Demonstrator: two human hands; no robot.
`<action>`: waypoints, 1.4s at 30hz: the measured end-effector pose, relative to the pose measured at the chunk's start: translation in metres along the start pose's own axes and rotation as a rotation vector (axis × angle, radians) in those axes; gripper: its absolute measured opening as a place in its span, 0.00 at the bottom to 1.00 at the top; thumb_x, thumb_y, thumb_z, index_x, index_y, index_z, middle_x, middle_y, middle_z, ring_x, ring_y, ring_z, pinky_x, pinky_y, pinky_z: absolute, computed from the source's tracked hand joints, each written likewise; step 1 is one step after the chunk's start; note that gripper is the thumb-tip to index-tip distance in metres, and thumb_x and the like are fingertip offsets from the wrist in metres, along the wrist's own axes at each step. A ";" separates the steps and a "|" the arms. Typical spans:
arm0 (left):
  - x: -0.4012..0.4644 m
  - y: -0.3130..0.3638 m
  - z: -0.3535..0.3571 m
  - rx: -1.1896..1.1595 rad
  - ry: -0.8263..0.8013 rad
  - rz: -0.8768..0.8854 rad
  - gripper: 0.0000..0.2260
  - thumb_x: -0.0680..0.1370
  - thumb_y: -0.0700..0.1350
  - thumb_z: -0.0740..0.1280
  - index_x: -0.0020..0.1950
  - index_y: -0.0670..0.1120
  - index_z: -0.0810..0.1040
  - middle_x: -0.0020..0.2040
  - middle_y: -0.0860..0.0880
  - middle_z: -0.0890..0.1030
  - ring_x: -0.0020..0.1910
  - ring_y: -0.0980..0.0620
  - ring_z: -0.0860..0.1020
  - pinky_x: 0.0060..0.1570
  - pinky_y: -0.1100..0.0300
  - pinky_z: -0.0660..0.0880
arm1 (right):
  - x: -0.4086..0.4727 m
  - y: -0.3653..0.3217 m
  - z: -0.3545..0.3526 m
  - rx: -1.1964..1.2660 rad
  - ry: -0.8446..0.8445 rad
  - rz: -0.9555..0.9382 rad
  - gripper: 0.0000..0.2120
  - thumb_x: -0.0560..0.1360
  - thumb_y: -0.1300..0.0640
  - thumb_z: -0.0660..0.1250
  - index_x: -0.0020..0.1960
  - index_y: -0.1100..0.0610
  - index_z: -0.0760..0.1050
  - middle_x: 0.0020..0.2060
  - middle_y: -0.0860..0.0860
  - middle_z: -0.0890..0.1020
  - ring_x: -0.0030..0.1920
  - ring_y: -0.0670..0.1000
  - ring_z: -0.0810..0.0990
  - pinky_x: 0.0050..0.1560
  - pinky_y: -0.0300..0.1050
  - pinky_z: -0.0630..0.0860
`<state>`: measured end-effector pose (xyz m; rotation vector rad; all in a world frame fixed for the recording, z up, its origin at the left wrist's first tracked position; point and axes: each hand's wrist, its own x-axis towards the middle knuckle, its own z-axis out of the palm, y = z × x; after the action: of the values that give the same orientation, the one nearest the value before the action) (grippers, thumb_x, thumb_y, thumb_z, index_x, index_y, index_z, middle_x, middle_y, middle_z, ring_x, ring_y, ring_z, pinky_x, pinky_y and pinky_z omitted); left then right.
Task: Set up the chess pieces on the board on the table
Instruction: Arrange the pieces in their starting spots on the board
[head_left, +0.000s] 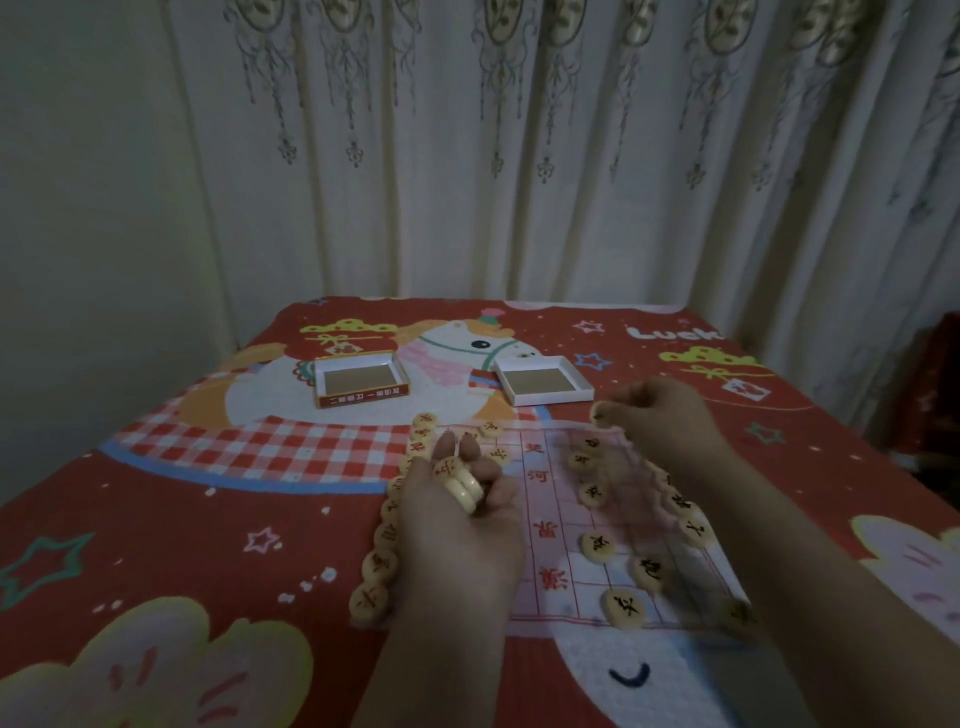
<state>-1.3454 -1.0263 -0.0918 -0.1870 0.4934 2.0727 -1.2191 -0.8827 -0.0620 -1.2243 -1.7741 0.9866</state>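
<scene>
Left hand (457, 519) cupping several cream chess pieces (460, 486) over the clear board (550, 519), right hand (660, 415) pinching one piece (598, 413) at the board's far edge, two open boxes (361, 382) behind on the bench (182, 519)

Counter (182, 519) under red cartoon-print cloth, thin transparent board sheet (550, 525) lying flat near centre, two open shallow box halves (362, 382) (543, 382) side by side beyond it

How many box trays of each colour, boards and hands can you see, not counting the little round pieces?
Red-sided box tray: 1
White box tray: 1
Chess board: 1
Hands holding chess pieces: 2, left hand and right hand
Total: 5
</scene>
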 end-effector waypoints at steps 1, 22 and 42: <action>0.007 -0.001 0.008 -0.053 0.012 -0.050 0.11 0.83 0.49 0.57 0.50 0.45 0.75 0.34 0.49 0.76 0.22 0.56 0.69 0.18 0.67 0.62 | 0.011 0.002 0.001 -0.040 -0.001 0.022 0.07 0.72 0.61 0.74 0.47 0.65 0.80 0.39 0.56 0.81 0.36 0.50 0.76 0.33 0.41 0.71; 0.005 -0.005 0.023 -0.096 0.002 -0.093 0.09 0.82 0.42 0.59 0.51 0.41 0.77 0.42 0.43 0.79 0.25 0.51 0.78 0.24 0.64 0.74 | 0.080 0.034 0.045 -0.501 0.010 0.025 0.07 0.75 0.57 0.67 0.42 0.58 0.81 0.34 0.53 0.83 0.34 0.54 0.83 0.36 0.49 0.82; 0.008 -0.020 0.015 0.049 -0.050 -0.035 0.14 0.84 0.40 0.57 0.67 0.43 0.75 0.60 0.44 0.81 0.65 0.43 0.75 0.67 0.46 0.71 | -0.058 0.000 0.057 0.030 -0.230 -0.422 0.09 0.78 0.49 0.68 0.55 0.47 0.82 0.44 0.45 0.85 0.45 0.45 0.82 0.48 0.52 0.80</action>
<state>-1.3316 -1.0043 -0.0864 -0.1136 0.5064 2.0246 -1.2548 -0.9475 -0.0950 -0.6925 -2.0755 0.9237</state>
